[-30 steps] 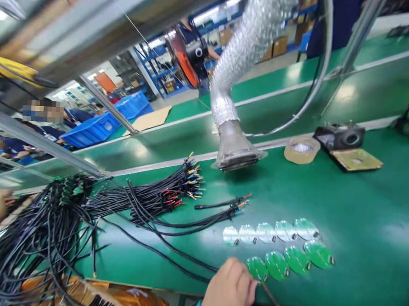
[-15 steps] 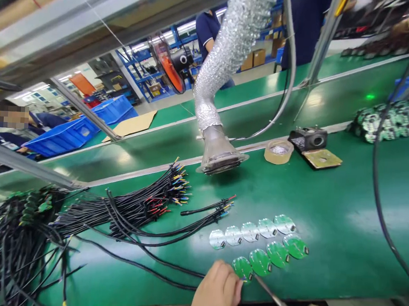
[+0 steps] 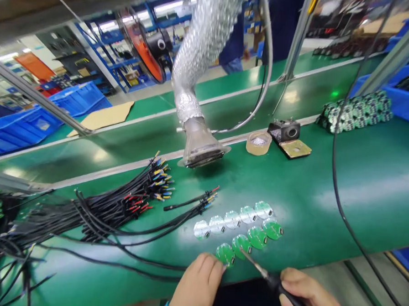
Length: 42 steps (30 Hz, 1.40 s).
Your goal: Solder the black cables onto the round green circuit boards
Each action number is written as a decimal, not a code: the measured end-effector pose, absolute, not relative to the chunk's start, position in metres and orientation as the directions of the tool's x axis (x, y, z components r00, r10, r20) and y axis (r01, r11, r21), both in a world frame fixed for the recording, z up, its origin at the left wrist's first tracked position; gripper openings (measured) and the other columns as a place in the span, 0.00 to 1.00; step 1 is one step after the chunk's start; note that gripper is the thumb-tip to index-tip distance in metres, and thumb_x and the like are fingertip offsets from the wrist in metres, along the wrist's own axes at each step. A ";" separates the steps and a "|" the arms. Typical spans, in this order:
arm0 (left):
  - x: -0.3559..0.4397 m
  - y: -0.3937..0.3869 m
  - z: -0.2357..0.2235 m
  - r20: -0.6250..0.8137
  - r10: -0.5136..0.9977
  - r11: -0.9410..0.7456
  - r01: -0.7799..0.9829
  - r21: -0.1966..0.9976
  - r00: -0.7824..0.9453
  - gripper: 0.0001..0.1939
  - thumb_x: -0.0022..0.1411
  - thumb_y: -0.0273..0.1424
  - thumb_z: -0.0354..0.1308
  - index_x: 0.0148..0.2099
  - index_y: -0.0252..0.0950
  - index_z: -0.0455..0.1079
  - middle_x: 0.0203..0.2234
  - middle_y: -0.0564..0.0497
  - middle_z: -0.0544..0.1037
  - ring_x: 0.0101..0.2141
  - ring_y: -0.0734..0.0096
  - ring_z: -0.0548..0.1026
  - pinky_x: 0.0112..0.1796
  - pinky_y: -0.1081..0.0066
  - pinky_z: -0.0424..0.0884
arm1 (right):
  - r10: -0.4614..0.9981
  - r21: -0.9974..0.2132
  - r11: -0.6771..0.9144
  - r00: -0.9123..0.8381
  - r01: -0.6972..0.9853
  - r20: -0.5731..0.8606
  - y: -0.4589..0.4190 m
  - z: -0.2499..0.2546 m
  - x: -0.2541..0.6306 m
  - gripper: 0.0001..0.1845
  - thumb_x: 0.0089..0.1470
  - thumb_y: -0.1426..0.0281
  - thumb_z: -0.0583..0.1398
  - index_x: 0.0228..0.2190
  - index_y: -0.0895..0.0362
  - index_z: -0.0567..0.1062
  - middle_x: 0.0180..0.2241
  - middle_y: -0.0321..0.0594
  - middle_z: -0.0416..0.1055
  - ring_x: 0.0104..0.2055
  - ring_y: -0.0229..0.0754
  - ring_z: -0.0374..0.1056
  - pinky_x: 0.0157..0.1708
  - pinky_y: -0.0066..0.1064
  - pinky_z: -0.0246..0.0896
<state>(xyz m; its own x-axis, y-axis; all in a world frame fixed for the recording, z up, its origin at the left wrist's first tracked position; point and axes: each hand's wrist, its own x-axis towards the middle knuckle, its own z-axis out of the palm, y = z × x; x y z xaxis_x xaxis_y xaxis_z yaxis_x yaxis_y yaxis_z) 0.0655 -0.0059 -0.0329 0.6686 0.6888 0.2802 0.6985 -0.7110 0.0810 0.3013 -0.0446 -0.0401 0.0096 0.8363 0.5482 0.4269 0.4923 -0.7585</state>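
My right hand (image 3: pixel 310 293) grips the black handle of a soldering iron (image 3: pixel 260 269). The iron's tip is over the second round board of the front row; whether it touches cannot be told. My left hand (image 3: pixel 199 283) is closed, fingertips at the lower edge of the front row's leftmost green circuit board (image 3: pixel 224 254). Black cables (image 3: pixel 143 266) run from the left into this hand, their ends hidden by the fingers. A back row of pale, shiny round circuit boards (image 3: pixel 233 220) lies just behind, each with a small dark part at its edge.
A bundle of black cables (image 3: pixel 108 216) with bare coloured ends lies left. A fume duct (image 3: pixel 205 144) hangs above the bench. Behind stand a tape roll (image 3: pixel 259 144), an iron stand (image 3: pixel 288 132) and stacked boards (image 3: pixel 357 113). A black cord (image 3: pixel 339 196) crosses the right side.
The view has shifted, bringing more of my right hand into sight. The iron's tip has moved from beside the leftmost green board to over the second one. My left hand stays by the leftmost board.
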 end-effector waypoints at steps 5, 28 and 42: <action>0.079 -0.014 -0.024 0.213 0.843 -0.538 0.795 0.280 0.495 0.04 0.62 0.24 0.51 0.35 0.32 0.65 0.31 0.47 0.72 0.33 0.66 0.70 0.35 0.65 0.72 | 0.857 -0.784 0.503 -0.090 0.364 0.508 -0.049 -0.028 0.298 0.16 0.43 0.81 0.57 0.36 0.56 0.67 0.23 0.36 0.67 0.26 0.39 0.68 0.25 0.32 0.68; 0.089 -0.012 -0.018 0.121 0.948 -0.317 0.841 0.439 0.294 0.03 0.59 0.25 0.52 0.32 0.33 0.64 0.32 0.48 0.70 0.34 0.68 0.68 0.36 0.67 0.68 | 0.778 -0.568 0.620 -0.333 0.541 0.533 -0.050 -0.020 0.272 0.14 0.41 0.79 0.60 0.34 0.61 0.67 0.25 0.39 0.67 0.27 0.38 0.67 0.24 0.32 0.69; 0.087 -0.006 -0.010 -0.016 0.952 -0.256 0.820 0.511 0.307 0.06 0.61 0.26 0.50 0.32 0.33 0.66 0.33 0.47 0.68 0.34 0.69 0.68 0.37 0.67 0.69 | 0.898 -0.722 0.432 -0.181 0.540 0.402 -0.047 -0.016 0.288 0.13 0.44 0.76 0.60 0.35 0.56 0.68 0.27 0.37 0.69 0.28 0.37 0.70 0.24 0.28 0.67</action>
<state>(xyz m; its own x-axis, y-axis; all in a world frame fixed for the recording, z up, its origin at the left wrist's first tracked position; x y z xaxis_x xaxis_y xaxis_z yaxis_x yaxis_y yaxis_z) 0.0873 -0.0058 -0.0101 0.3070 0.9516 -0.0163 0.8205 -0.2560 0.5111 0.2881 -0.0469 -0.0163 -0.1809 0.8977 0.4018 0.5397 0.4322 -0.7225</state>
